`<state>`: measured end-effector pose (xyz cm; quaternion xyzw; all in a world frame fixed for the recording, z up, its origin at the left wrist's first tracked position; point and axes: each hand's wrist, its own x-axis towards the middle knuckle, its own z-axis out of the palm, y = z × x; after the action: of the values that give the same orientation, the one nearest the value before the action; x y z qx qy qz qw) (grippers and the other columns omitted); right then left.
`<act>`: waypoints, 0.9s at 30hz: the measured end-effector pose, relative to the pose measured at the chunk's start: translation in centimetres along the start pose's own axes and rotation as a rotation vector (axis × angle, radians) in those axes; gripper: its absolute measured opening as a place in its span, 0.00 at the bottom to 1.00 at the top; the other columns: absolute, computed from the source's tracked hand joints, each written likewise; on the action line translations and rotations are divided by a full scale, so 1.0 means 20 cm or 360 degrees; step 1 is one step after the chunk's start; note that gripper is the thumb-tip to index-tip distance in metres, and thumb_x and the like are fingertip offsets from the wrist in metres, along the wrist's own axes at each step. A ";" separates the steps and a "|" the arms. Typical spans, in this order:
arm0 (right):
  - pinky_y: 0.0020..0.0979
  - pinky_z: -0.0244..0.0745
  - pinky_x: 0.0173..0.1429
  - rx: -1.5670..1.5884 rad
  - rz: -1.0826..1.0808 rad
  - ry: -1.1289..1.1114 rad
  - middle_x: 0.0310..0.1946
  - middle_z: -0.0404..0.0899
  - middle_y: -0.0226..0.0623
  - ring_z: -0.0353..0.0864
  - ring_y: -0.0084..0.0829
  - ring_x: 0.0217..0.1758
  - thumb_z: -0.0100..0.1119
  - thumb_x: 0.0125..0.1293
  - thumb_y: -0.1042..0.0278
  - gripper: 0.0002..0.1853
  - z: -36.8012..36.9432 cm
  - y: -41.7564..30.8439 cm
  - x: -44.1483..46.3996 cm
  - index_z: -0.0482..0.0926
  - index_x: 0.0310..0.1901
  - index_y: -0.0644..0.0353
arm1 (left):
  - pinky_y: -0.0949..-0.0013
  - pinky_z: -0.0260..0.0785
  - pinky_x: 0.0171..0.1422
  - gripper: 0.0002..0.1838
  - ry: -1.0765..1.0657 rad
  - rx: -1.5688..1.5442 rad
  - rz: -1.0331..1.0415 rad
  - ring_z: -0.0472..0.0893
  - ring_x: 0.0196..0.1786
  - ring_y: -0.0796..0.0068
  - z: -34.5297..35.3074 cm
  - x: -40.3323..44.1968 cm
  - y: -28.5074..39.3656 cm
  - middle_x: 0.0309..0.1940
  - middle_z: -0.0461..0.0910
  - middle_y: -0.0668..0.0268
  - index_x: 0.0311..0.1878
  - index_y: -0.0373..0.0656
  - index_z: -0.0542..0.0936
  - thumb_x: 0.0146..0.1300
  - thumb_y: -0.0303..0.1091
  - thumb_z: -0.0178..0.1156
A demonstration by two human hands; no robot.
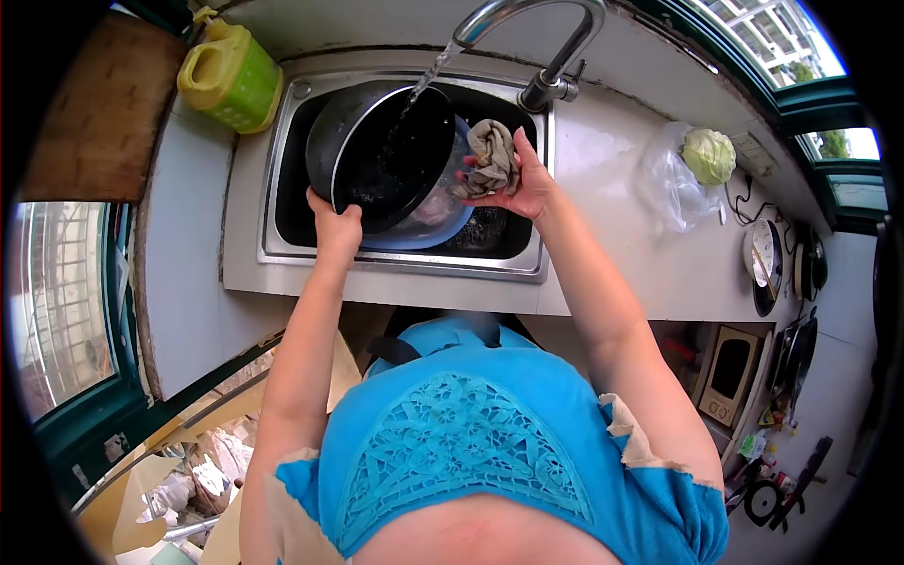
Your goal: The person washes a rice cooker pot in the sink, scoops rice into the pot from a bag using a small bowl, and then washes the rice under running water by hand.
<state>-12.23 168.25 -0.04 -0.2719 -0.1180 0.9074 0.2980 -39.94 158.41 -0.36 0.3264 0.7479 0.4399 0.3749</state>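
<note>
My left hand (334, 226) grips the near rim of a black pot (386, 155), which is tilted over the sink (405, 261). Water runs from the curved metal faucet (565, 66) into the pot. A crumpled greyish-brown cloth (492, 158) is in my right hand (534, 186), just right of the pot; the thumb points up and the fingers are curled around the cloth. Beneath the pot sits a bluish basin (457, 226), mostly covered, with something pale inside that I cannot make out.
A yellow-green jug (231, 75) stands at the sink's back left corner. On the right counter lie a clear plastic bag (673, 179) and a cabbage (708, 156). Further right are a white bowl (759, 252) with chopsticks and a toaster oven (732, 377) below.
</note>
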 end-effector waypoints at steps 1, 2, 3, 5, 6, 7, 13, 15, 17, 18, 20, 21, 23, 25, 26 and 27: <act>0.66 0.64 0.58 0.0005 -0.0038 0.0096 0.50 0.76 0.41 0.75 0.49 0.54 0.53 0.63 0.40 0.28 -0.08 0.05 0.01 0.70 0.56 0.51 | 0.62 0.66 0.60 0.43 0.0026 0.0102 0.0208 0.72 0.58 0.51 0.00 -0.01 -0.02 0.61 0.65 0.44 0.71 0.38 0.42 0.53 0.22 0.51; 0.66 0.65 0.58 0.0014 -0.0079 0.0190 0.49 0.76 0.42 0.75 0.50 0.54 0.54 0.64 0.42 0.26 -0.15 0.10 0.02 0.70 0.56 0.51 | 0.62 0.64 0.62 0.43 0.0066 0.0184 0.0264 0.71 0.59 0.50 -0.01 -0.01 -0.02 0.61 0.64 0.43 0.71 0.38 0.42 0.53 0.22 0.51; 0.65 0.69 0.56 -0.0021 -0.0098 0.0379 0.47 0.77 0.42 0.77 0.49 0.52 0.57 0.64 0.50 0.23 -0.17 0.14 0.03 0.70 0.55 0.52 | 0.63 0.61 0.64 0.42 0.0104 0.0266 0.0322 0.70 0.60 0.49 -0.02 -0.04 0.00 0.61 0.64 0.42 0.71 0.38 0.42 0.53 0.22 0.51; 0.56 0.76 0.51 -0.0196 -0.0032 0.0528 0.44 0.78 0.41 0.80 0.41 0.48 0.58 0.64 0.64 0.19 -0.22 0.17 0.03 0.69 0.56 0.52 | 0.61 0.59 0.66 0.42 0.0171 0.0334 0.0496 0.68 0.62 0.44 -0.05 -0.05 0.00 0.63 0.62 0.42 0.71 0.38 0.44 0.53 0.21 0.51; 0.52 0.79 0.49 -0.0338 -0.0045 0.0635 0.43 0.78 0.40 0.81 0.38 0.46 0.57 0.64 0.68 0.19 -0.23 0.20 0.04 0.69 0.56 0.51 | 0.61 0.56 0.68 0.42 0.0255 0.0394 0.0529 0.64 0.65 0.46 -0.06 -0.07 0.02 0.65 0.58 0.44 0.71 0.39 0.44 0.52 0.18 0.51; 0.43 0.81 0.45 -0.0339 -0.0024 0.0613 0.43 0.78 0.38 0.80 0.31 0.46 0.57 0.62 0.73 0.18 -0.25 0.23 0.04 0.71 0.54 0.51 | 0.61 0.55 0.69 0.43 0.0294 0.0433 0.0596 0.62 0.66 0.47 -0.08 -0.07 0.03 0.66 0.56 0.45 0.71 0.40 0.44 0.52 0.17 0.50; 0.32 0.76 0.49 -0.1232 -0.0048 0.0536 0.46 0.77 0.36 0.76 0.29 0.48 0.63 0.60 0.67 0.24 -0.41 0.34 0.12 0.71 0.59 0.54 | 0.60 0.52 0.72 0.46 0.0631 0.0576 0.1143 0.59 0.69 0.50 -0.27 -0.03 0.09 0.68 0.52 0.49 0.71 0.41 0.45 0.49 0.13 0.55; 0.32 0.74 0.51 -0.1621 -0.0037 0.0692 0.44 0.80 0.40 0.78 0.33 0.46 0.65 0.59 0.51 0.27 -0.42 0.35 0.13 0.75 0.54 0.60 | 0.59 0.51 0.72 0.47 0.0760 0.0620 0.1258 0.59 0.68 0.50 -0.31 -0.03 0.16 0.68 0.52 0.50 0.71 0.42 0.45 0.49 0.13 0.56; 0.35 0.74 0.50 -0.1896 0.0096 0.0844 0.39 0.81 0.44 0.80 0.38 0.44 0.60 0.60 0.44 0.26 -0.30 0.31 0.09 0.80 0.46 0.61 | 0.58 0.51 0.72 0.47 0.0863 0.0697 0.1342 0.59 0.68 0.50 -0.35 -0.03 0.23 0.67 0.53 0.50 0.71 0.43 0.45 0.49 0.12 0.56; 0.36 0.74 0.49 -0.2034 0.0164 0.0921 0.37 0.82 0.46 0.81 0.40 0.42 0.57 0.60 0.41 0.27 -0.25 0.30 0.07 0.82 0.43 0.62 | 0.57 0.51 0.72 0.47 0.0914 0.0735 0.1382 0.59 0.68 0.50 -0.37 -0.04 0.25 0.67 0.53 0.50 0.71 0.43 0.45 0.49 0.12 0.56; 0.38 0.73 0.48 -0.2432 0.0047 0.0901 0.34 0.81 0.48 0.80 0.45 0.40 0.52 0.62 0.39 0.29 -0.21 0.31 0.05 0.83 0.36 0.62 | 0.56 0.51 0.73 0.49 0.0970 0.0733 0.1360 0.59 0.68 0.50 -0.41 -0.02 0.27 0.67 0.53 0.50 0.71 0.44 0.45 0.47 0.12 0.58; 0.39 0.73 0.47 -0.2627 -0.0016 0.0888 0.32 0.81 0.49 0.80 0.47 0.39 0.50 0.62 0.37 0.30 -0.20 0.31 0.05 0.83 0.32 0.63 | 0.56 0.51 0.73 0.49 0.1004 0.0760 0.1365 0.59 0.68 0.50 -0.42 -0.02 0.28 0.67 0.53 0.50 0.71 0.44 0.45 0.47 0.12 0.59; 0.41 0.73 0.46 -0.2674 -0.0040 0.0873 0.32 0.81 0.49 0.80 0.48 0.39 0.50 0.63 0.41 0.27 -0.22 0.32 0.06 0.83 0.32 0.61 | 0.57 0.49 0.73 0.50 0.1064 0.0811 0.1383 0.59 0.68 0.49 -0.45 0.00 0.28 0.67 0.53 0.50 0.71 0.46 0.44 0.47 0.12 0.59; 0.42 0.74 0.46 -0.2750 -0.0088 0.0858 0.31 0.81 0.48 0.80 0.49 0.38 0.49 0.63 0.45 0.24 -0.25 0.33 0.07 0.83 0.31 0.60 | 0.57 0.49 0.73 0.50 0.1083 0.0792 0.1358 0.59 0.68 0.49 -0.47 0.00 0.27 0.67 0.53 0.50 0.71 0.46 0.43 0.48 0.13 0.59; 0.42 0.74 0.46 -0.2804 -0.0121 0.0847 0.31 0.81 0.47 0.80 0.48 0.38 0.49 0.62 0.47 0.23 -0.26 0.34 0.07 0.83 0.31 0.59 | 0.57 0.49 0.73 0.49 0.1090 0.0782 0.1342 0.59 0.68 0.49 -0.47 0.00 0.27 0.67 0.53 0.50 0.71 0.46 0.43 0.48 0.13 0.58; 0.43 0.74 0.46 -0.2856 -0.0152 0.0837 0.30 0.82 0.47 0.80 0.48 0.38 0.49 0.62 0.49 0.21 -0.26 0.34 0.07 0.83 0.31 0.59 | 0.57 0.49 0.73 0.49 0.1089 0.0788 0.1330 0.59 0.68 0.49 -0.48 0.01 0.25 0.67 0.53 0.50 0.71 0.46 0.43 0.48 0.13 0.59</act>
<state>-13.45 163.97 -7.42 -0.5916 -0.7141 0.3731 0.0308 -47.33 156.57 7.37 0.5105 0.7148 0.4428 -0.1798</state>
